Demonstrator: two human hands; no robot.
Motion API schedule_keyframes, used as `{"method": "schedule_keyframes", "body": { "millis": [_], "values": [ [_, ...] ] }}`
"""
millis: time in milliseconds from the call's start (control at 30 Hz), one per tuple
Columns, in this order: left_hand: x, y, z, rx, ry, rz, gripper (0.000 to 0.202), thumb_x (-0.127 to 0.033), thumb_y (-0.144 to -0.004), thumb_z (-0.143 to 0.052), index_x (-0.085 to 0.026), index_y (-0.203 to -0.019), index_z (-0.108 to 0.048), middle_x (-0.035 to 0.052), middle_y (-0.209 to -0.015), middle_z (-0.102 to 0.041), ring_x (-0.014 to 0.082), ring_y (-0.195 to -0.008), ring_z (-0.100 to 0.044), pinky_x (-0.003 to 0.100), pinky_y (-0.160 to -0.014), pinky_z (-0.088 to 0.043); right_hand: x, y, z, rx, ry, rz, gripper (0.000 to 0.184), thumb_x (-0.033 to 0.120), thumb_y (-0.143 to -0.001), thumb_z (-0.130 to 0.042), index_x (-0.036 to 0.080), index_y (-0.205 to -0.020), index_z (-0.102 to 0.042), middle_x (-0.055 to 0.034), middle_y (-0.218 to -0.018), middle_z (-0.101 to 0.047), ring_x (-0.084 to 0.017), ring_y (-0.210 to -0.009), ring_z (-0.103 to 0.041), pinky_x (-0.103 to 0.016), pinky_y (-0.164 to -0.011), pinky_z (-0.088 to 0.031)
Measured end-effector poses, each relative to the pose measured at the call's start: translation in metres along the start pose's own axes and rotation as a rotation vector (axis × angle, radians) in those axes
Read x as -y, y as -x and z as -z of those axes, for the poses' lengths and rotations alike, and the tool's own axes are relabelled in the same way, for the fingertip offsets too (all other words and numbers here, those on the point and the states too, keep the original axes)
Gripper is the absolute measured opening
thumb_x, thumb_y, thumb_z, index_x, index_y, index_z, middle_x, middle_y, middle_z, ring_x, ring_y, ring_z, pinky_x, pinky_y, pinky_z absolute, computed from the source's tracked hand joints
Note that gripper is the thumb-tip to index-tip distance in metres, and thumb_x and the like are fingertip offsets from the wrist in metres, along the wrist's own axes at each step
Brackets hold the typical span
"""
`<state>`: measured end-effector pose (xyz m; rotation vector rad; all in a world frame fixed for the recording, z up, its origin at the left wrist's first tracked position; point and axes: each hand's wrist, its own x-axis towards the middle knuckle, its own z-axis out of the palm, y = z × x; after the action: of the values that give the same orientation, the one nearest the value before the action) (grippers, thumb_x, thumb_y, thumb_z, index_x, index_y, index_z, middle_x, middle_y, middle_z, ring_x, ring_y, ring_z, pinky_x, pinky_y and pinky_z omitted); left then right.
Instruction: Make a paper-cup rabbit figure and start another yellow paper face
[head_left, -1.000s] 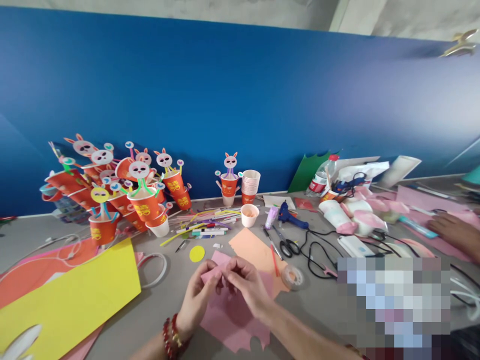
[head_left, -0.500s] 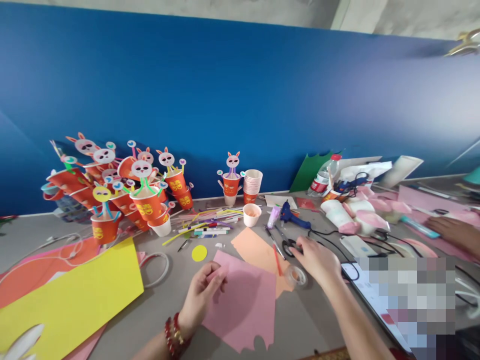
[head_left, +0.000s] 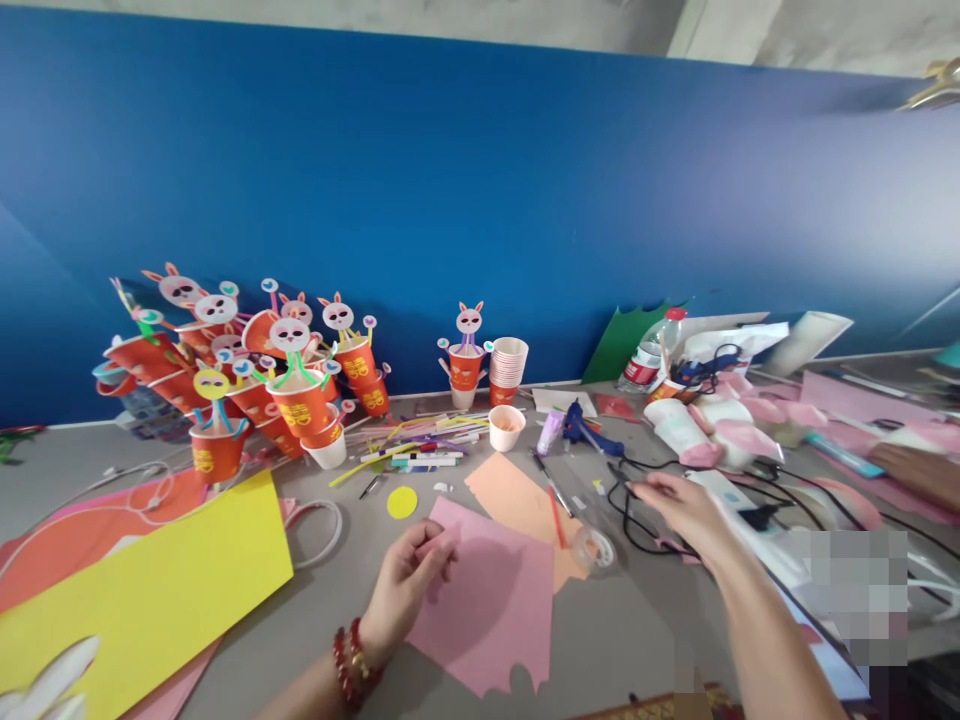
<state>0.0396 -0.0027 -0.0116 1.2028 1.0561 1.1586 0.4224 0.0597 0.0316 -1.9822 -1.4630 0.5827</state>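
Observation:
My left hand (head_left: 412,578), with red bead bracelets at the wrist, is closed in a pinch over the left side of a pink paper sheet (head_left: 499,600). A bit of pink paper shows between its fingertips; whether it is separate from the sheet I cannot tell. My right hand (head_left: 675,505) is closed on dark scissors (head_left: 621,478), partly hidden by the fingers, above a black cable. Left of it lie a roll of clear tape (head_left: 595,547), a peach paper sheet (head_left: 499,483), a pen (head_left: 541,468) and a blue glue gun (head_left: 589,430).
Red paper cups with rabbit faces (head_left: 296,395) crowd the back left. Yellow card (head_left: 187,590) lies at the left, markers (head_left: 427,460) in the middle. A bottle (head_left: 652,355), pink-and-white rolls (head_left: 686,430) and a phone-like device (head_left: 832,650) are at the right, near another person's hand (head_left: 919,465).
My right hand has moved right, and the scissors have left their place beside the pen with it. My left hand stays over the pink sheet. The view has shifted slightly.

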Motion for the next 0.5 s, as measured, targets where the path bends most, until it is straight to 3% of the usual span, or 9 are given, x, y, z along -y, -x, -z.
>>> {"method": "schedule_keyframes", "body": {
  "millis": [67, 167, 267, 333, 400, 500],
  "values": [
    [-0.007, 0.000, 0.000, 0.025, 0.020, -0.087, 0.035, -0.048, -0.089, -0.066, -0.017, -0.074, -0.063, 0.0036, -0.075, -0.061, 0.0162, -0.074, -0.058, 0.027, -0.071, -0.048, 0.005, 0.012, 0.006, -0.030, -0.395, -0.005, 0.035, 0.054, -0.067, -0.067, 0.021, -0.076, -0.062, 0.0012, -0.057, -0.053, -0.011, -0.041, -0.039, -0.025, -0.040, -0.027],
    [-0.019, 0.001, 0.001, 0.166, 0.124, -0.137, 0.031, -0.043, -0.088, -0.070, -0.018, -0.070, -0.062, 0.0106, -0.093, -0.067, 0.0244, -0.095, -0.062, 0.036, -0.087, -0.048, 0.033, 0.040, -0.010, 0.133, -0.797, 0.081, 0.034, 0.044, -0.059, -0.080, 0.020, -0.070, -0.060, 0.0024, -0.057, -0.049, -0.009, -0.043, -0.034, -0.024, -0.042, -0.025],
    [-0.028, 0.003, 0.003, 0.329, 0.277, -0.097, 0.029, -0.040, -0.087, -0.072, -0.020, -0.071, -0.058, 0.0105, -0.087, -0.070, 0.0230, -0.081, -0.064, 0.043, -0.089, -0.048, 0.076, 0.070, -0.054, 0.482, -0.780, 0.104, 0.025, 0.038, -0.066, -0.078, 0.018, -0.073, -0.065, 0.0008, -0.060, -0.054, -0.010, -0.046, -0.038, -0.024, -0.044, -0.028],
    [-0.031, 0.004, 0.005, 0.345, 0.351, -0.073, 0.029, -0.040, -0.086, -0.073, -0.020, -0.071, -0.057, 0.0080, -0.079, -0.070, 0.0201, -0.071, -0.063, 0.042, -0.084, -0.048, 0.101, 0.085, -0.086, 0.750, -0.680, 0.201, 0.016, 0.030, -0.070, -0.073, 0.018, -0.067, -0.063, 0.0022, -0.058, -0.054, -0.011, -0.051, -0.041, -0.023, -0.048, -0.029],
    [-0.032, 0.004, 0.008, 0.291, 0.400, -0.057, 0.029, -0.039, -0.085, -0.074, -0.020, -0.072, -0.056, 0.0058, -0.079, -0.068, 0.0160, -0.064, -0.060, 0.035, -0.075, -0.047, 0.120, 0.093, -0.111, 0.868, -0.645, 0.274, 0.015, 0.026, -0.070, -0.071, 0.018, -0.064, -0.060, 0.0027, -0.060, -0.055, -0.011, -0.056, -0.044, -0.023, -0.052, -0.032],
    [-0.031, 0.001, 0.012, 0.191, 0.425, -0.055, 0.031, -0.037, -0.086, -0.074, -0.018, -0.072, -0.054, 0.0029, -0.080, -0.066, 0.0096, -0.058, -0.054, 0.026, -0.063, -0.042, 0.137, 0.097, -0.132, 0.888, -0.594, 0.346, 0.008, 0.022, -0.072, -0.071, 0.018, -0.070, -0.064, 0.0021, -0.067, -0.059, -0.013, -0.062, -0.047, -0.024, -0.058, -0.038]
  ]
}}
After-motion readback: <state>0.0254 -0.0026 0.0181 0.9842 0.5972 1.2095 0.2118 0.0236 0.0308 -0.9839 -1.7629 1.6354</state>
